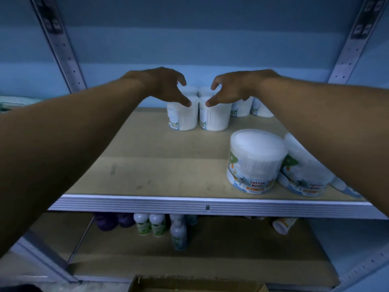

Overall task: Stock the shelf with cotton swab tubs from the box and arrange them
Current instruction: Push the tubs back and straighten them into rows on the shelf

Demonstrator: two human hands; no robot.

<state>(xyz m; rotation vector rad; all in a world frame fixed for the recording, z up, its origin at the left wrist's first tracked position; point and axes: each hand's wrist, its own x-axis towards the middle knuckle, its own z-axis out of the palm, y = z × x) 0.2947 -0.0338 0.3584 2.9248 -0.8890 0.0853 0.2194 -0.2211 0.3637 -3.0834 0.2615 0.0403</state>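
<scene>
At the back of the shelf: two small cotton swab tubs stand side by side, the left small tub (182,115) and the right small tub (214,116), close together and perhaps touching.
Behind them: the white lids of more small tubs (203,91) show, so I judge a second row stands against the back wall.
Left hand: the left hand (166,86) is above the left small tub, fingers curved and spread, the thumb tip at the tub's top edge; it grasps nothing that I can see.
Right hand: the right hand (232,89) mirrors it above the right small tub, also curved, spread and not closed around anything.
Why the hands are so: probably each one has set or is straightening one tub, so that the pair makes an even row.
Shelf board: the wooden shelf (130,169) has much bare surface at the left and in front, so many tubs can still go there.
Front right: the big tubs (255,163) labelled "COTTON BUDS" stand near the front edge, partly under the right forearm, well apart from the small ones.
Other small tubs: a few small tubs at the back right (242,108) stand under the right hand.
Box: a cardboard box (195,284) shows at the bottom edge; what it contains is hidden.
Lower shelf: bottles (150,224) stand below, not part of this work.
</scene>
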